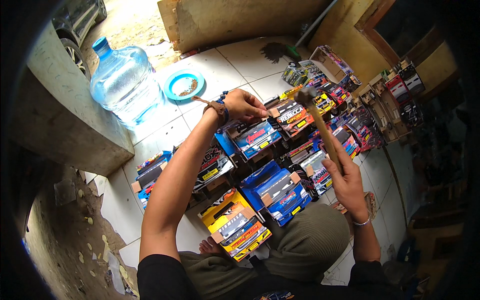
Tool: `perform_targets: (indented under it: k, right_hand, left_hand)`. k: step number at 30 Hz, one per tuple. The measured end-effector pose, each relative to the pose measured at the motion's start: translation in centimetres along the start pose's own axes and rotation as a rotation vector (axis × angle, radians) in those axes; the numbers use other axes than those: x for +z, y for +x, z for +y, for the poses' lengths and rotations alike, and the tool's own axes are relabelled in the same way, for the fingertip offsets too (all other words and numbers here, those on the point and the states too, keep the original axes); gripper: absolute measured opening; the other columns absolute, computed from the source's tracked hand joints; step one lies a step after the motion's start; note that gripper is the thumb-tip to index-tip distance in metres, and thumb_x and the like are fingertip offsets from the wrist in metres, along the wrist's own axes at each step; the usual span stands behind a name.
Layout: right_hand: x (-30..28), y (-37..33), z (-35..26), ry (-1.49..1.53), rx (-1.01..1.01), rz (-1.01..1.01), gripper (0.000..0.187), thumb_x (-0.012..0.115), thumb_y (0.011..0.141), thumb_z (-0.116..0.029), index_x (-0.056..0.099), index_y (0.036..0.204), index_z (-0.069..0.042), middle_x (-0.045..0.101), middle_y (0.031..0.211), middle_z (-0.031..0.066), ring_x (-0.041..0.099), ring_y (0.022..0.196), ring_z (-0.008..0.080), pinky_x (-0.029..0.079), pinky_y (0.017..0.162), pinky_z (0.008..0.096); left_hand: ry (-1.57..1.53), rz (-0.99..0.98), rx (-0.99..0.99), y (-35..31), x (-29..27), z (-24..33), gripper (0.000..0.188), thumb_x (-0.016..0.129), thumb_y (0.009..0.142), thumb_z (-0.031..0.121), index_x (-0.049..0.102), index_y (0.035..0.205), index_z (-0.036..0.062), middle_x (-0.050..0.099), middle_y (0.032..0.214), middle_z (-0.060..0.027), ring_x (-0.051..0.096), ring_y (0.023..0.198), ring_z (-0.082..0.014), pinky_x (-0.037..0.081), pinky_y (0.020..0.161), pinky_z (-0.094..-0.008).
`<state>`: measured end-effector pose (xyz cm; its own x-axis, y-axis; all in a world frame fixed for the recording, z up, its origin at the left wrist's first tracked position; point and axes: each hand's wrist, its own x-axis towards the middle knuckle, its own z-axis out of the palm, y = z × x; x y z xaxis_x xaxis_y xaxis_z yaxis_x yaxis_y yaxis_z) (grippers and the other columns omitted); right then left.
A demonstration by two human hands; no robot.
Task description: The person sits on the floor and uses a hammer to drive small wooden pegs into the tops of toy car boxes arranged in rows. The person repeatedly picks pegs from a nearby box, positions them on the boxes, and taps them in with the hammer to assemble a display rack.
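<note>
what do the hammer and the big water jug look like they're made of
The hammer looks like a plain, matte wooden handle with a dark, dull metal head. The water jug looks like clear bluish plastic, glossy and see-through, with a blue cap.

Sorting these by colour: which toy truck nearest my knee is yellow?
The yellow toy truck at the front, beside the blue toy truck; the others are blue, black or red.

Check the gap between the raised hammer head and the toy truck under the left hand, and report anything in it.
Nothing visible stands between the hammer and the toy truck that the left hand pinches; only open air.
</note>
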<state>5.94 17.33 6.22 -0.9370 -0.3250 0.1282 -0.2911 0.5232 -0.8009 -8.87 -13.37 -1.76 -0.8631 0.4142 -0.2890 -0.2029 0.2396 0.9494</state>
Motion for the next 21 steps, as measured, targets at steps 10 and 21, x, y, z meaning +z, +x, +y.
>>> perform_targets:
  k: [10,21]
  right_hand:
    - [2.3,2.5,-0.1,-0.385,-0.214,-0.14,0.057,0.06,0.097,-0.009,0.042,0.151,-0.015,0.068,0.096,0.0203,0.063,0.073,0.0307,0.05,0.069,0.0376]
    - [2.8,2.3,0.9,-0.397,-0.244,-0.137,0.055,0.058,0.097,-0.004,0.046,0.149,-0.013,0.068,0.096,0.0199,0.065,0.074,0.0297,0.052,0.072,0.0373]
  left_hand:
    - [0.003,0.011,0.026,0.7,-0.3,-0.7,0.013,0.075,0.088,0.013,0.072,0.098,0.0049,0.071,0.085,0.0013,0.065,0.077,-0.0059,0.055,0.069,-0.021]
    - [0.029,0.039,0.005,0.5,-0.1,-0.6,0.012,0.074,0.087,0.01,0.074,0.098,0.0048,0.071,0.084,0.001,0.064,0.075,-0.0052,0.054,0.067,-0.0195]
